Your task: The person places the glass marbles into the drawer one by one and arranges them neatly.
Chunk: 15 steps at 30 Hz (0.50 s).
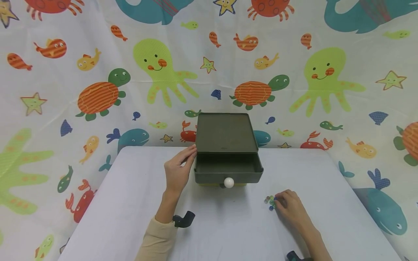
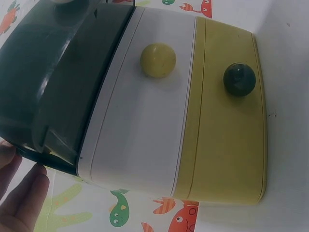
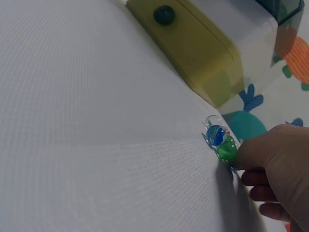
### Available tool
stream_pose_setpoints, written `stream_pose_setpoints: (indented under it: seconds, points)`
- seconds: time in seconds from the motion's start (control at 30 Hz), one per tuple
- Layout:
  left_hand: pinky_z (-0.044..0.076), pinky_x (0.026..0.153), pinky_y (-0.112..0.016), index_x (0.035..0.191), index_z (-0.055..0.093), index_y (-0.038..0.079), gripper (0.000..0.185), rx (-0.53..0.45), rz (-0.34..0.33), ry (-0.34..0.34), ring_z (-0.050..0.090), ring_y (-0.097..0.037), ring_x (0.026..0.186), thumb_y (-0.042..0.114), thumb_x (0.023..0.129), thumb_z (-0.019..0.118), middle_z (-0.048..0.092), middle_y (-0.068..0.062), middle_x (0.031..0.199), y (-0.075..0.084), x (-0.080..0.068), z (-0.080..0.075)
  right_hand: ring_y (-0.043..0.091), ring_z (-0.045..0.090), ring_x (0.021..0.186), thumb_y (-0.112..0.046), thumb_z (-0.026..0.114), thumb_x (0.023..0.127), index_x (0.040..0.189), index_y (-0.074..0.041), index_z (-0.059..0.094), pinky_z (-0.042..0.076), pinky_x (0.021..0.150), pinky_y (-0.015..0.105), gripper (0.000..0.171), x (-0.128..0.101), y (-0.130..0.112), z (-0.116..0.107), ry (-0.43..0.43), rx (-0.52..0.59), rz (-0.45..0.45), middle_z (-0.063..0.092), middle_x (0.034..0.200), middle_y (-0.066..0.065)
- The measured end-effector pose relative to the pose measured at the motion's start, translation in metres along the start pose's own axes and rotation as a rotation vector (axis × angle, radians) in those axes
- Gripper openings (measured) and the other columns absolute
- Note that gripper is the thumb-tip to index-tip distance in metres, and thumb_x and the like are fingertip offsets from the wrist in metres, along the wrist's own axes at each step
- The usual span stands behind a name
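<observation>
A small cabinet (image 2: 140, 111) has a dark green top section, a white one and a yellow one. Its dark green top drawer (image 1: 210, 177) with a white knob is pulled out. My left hand (image 1: 179, 170) touches the cabinet's upper left side with straight fingertips (image 2: 36, 186). On the table to the right of the cabinet lies a cluster of several glass marbles (image 1: 270, 200), among them a blue marble (image 3: 216, 135) and a green marble (image 3: 227, 150). At this cluster my right hand (image 1: 291, 208) pinches a marble, mostly hidden behind the thumb.
The cabinet stands near the back of a white table (image 1: 225, 228). A curtain (image 1: 107, 43) printed with sea animals hangs behind the table. The white drawer has a yellow knob (image 2: 158, 60), the yellow drawer a dark green knob (image 2: 239, 79).
</observation>
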<state>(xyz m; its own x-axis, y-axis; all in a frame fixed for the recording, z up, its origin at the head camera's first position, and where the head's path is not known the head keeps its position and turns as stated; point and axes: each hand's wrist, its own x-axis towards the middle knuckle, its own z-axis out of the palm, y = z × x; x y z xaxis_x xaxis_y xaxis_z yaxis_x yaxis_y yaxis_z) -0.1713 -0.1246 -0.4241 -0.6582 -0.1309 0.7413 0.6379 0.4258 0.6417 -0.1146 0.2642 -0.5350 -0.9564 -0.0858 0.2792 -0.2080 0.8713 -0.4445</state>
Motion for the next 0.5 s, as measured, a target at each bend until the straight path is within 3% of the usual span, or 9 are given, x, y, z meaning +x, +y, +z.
stream_pose_setpoints:
  seconds: [0.5]
  points:
    - [0.056, 0.089, -0.014, 0.11, 0.077, 0.003, 0.02, 0.0, 0.017, 0.004, 0.074, -0.025, 0.105, 0.01, 0.092, 0.072, 0.076, -0.011, 0.115, 0.0022, 0.0003, 0.0003, 0.032, 0.063, 0.099, -0.006, 0.075, 0.083, 0.096, -0.002, 0.072, 0.057, 0.088, 0.053, 0.014, -0.0001, -0.0002, -0.0057, 0.007, 0.016, -0.02, 0.068, 0.097, 0.01]
